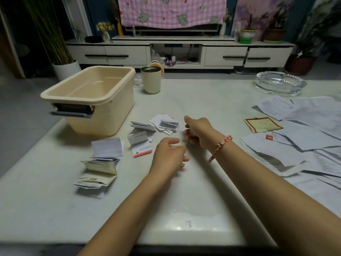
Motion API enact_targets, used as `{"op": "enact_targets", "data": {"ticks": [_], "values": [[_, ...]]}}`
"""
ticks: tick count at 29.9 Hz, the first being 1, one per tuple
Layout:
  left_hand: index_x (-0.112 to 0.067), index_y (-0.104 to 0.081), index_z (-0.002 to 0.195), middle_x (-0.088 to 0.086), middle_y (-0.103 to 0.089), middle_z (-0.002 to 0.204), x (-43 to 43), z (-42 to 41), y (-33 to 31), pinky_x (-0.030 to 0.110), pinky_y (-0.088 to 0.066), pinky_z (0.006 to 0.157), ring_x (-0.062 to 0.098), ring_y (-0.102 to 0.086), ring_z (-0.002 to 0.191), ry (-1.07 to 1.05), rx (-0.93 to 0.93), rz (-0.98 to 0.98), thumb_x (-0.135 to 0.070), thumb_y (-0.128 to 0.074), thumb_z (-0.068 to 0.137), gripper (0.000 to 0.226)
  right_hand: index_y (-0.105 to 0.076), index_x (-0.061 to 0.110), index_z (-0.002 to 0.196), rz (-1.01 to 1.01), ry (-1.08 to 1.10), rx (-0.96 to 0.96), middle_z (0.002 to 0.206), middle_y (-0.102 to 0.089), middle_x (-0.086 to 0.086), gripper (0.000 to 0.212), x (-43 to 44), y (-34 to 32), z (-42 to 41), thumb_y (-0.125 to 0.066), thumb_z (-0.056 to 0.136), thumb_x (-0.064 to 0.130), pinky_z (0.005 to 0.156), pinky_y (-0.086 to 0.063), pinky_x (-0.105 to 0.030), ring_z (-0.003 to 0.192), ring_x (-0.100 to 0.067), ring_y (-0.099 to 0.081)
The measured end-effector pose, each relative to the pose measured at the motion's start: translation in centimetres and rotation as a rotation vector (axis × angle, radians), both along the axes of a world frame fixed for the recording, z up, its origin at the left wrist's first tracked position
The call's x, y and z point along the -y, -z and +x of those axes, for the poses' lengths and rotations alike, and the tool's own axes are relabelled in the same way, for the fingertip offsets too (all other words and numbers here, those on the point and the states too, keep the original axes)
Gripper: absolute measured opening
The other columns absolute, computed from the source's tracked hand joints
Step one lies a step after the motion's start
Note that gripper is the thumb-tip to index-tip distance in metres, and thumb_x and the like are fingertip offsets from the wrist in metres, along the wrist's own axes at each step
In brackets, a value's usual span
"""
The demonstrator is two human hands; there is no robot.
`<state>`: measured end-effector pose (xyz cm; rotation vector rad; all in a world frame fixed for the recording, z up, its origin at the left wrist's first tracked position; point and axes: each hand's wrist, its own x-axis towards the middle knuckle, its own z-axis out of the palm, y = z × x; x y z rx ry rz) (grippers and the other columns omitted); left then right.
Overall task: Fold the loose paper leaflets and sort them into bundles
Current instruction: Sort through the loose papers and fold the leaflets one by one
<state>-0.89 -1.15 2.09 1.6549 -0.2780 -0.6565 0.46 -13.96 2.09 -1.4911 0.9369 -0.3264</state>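
Small folded leaflets lie in groups left of the table's middle: a pile (pixel 166 124), a tented one (pixel 142 126), a red-edged one (pixel 142 151), a flat white sheet (pixel 108 146) and a stacked bundle (pixel 101 166) with more folded papers (pixel 94 182) in front of it. Unfolded loose leaflets (pixel 304 145) are spread over the right side, among them a yellow one with a red border (pixel 262 124). My left hand (pixel 169 154) hovers over bare table, fingers loosely curled, holding nothing. My right hand (pixel 197 130), with a red bracelet on its wrist, is just right of the pile, thumb up, fingers curled, with nothing visible in it.
A beige plastic bin (pixel 92 93) with a grey handle stands empty at the back left. A cream cup (pixel 150 80) is beside it and a large glass ashtray (pixel 280 84) sits at the back right. The white table (pixel 184 209) ends close in front of me.
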Motion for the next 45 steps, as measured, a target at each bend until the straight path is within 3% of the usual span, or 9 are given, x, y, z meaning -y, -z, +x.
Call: {"op": "enact_targets", "data": {"ticks": [7,13,22,26,29,34,38,42,45], "values": [[-0.013,-0.055,0.112,0.006,-0.062,0.095,-0.5,-1.5,0.1,0.025,-0.046,0.064,0.011,-0.062,0.066,0.078,0.056,0.058,-0.007,-0.050,0.091,0.022,-0.058,0.010,0.083,-0.253,-0.151,-0.034,0.076,-0.063,-0.005,0.016,1.3,-3.4,-11.2,-0.053,0.093,0.022,0.049,-0.043,-0.022,0.056,-0.015,-0.055],[-0.014,-0.059,0.107,0.001,-0.063,0.087,-0.1,-3.2,0.9,0.032,-0.051,0.071,0.013,-0.063,0.072,0.168,0.157,0.081,-0.009,-0.051,0.091,0.018,-0.063,0.013,0.086,-0.873,0.079,-0.298,0.090,-0.066,-0.006,0.007,5.4,-3.5,-18.9,-0.064,0.084,0.019,0.070,-0.037,-0.027,0.082,-0.020,-0.055],[-0.019,-0.061,0.095,0.001,-0.065,0.089,-0.2,-4.1,1.5,0.027,-0.048,0.065,0.013,-0.065,0.071,0.214,0.219,0.092,-0.009,-0.053,0.091,0.014,-0.031,0.017,0.141,-0.926,-0.197,-0.509,0.145,-0.037,-0.008,0.078,6.8,-0.1,-20.8,-0.072,0.077,0.035,0.104,-0.031,-0.033,0.131,-0.024,-0.036],[-0.022,-0.060,0.090,0.004,-0.067,0.096,-0.4,-4.1,1.6,0.024,-0.045,0.062,0.014,-0.066,0.073,0.228,0.230,0.083,-0.010,-0.052,0.091,0.015,-0.035,0.016,0.140,-0.993,-0.159,-0.596,0.141,-0.043,-0.009,0.054,6.6,0.5,-20.4,-0.054,0.089,0.015,0.099,-0.037,-0.037,0.127,-0.026,-0.041],[-0.023,-0.060,0.087,0.007,-0.068,0.097,-0.5,-4.2,1.5,0.025,-0.045,0.063,0.016,-0.066,0.073,0.239,0.227,0.079,-0.009,-0.052,0.091,0.016,-0.059,0.013,0.112,-1.137,-0.117,-0.641,0.116,-0.062,-0.011,0.028,6.8,0.7,-20.4,-0.044,0.089,0.005,0.073,-0.042,-0.033,0.102,-0.029,-0.055],[-0.017,-0.061,0.089,0.009,-0.068,0.101,-0.4,-4.4,1.2,0.027,-0.047,0.065,0.017,-0.065,0.074,0.245,0.138,0.036,-0.017,-0.052,0.094,0.010,-0.059,0.010,0.101,-1.314,0.013,-0.525,0.095,-0.066,-0.013,0.023,5.5,0.0,-19.3,-0.038,0.091,0.007,0.062,-0.036,-0.033,0.083,-0.032,-0.056],[-0.012,-0.061,0.099,0.008,-0.067,0.106,-0.2,-4.4,0.7,0.034,-0.053,0.074,0.021,-0.066,0.086,0.266,-0.097,-0.049,-0.037,-0.053,0.091,0.027,-0.063,0.006,0.096,-1.098,0.062,-0.073,0.087,-0.066,-0.013,0.019,1.5,-0.9,-17.9,-0.044,0.093,0.010,0.068,-0.040,-0.036,0.079,-0.031,-0.057],[-0.015,-0.062,0.111,0.013,-0.065,0.114,-0.1,-4.1,0.6,0.039,-0.053,0.087,0.025,-0.065,0.101,0.348,-0.284,-0.135,-0.049,-0.058,0.077,0.048,-0.065,0.008,0.087,-0.225,-0.038,0.344,0.075,-0.067,-0.007,0.024,-2.0,-1.5,-17.0,-0.043,0.096,0.006,0.065,-0.056,-0.031,0.069,-0.017,-0.065],[-0.013,-0.068,0.104,0.014,-0.068,0.106,-0.1,-4.0,0.4,0.039,-0.050,0.092,0.023,-0.064,0.093,0.332,-0.375,-0.235,-0.036,-0.060,0.079,0.036,-0.065,0.008,0.090,0.062,-0.088,0.385,0.074,-0.071,-0.007,0.025,-2.4,-1.6,-17.0,-0.041,0.096,0.003,0.063,-0.057,-0.029,0.067,-0.016,-0.068]]}}
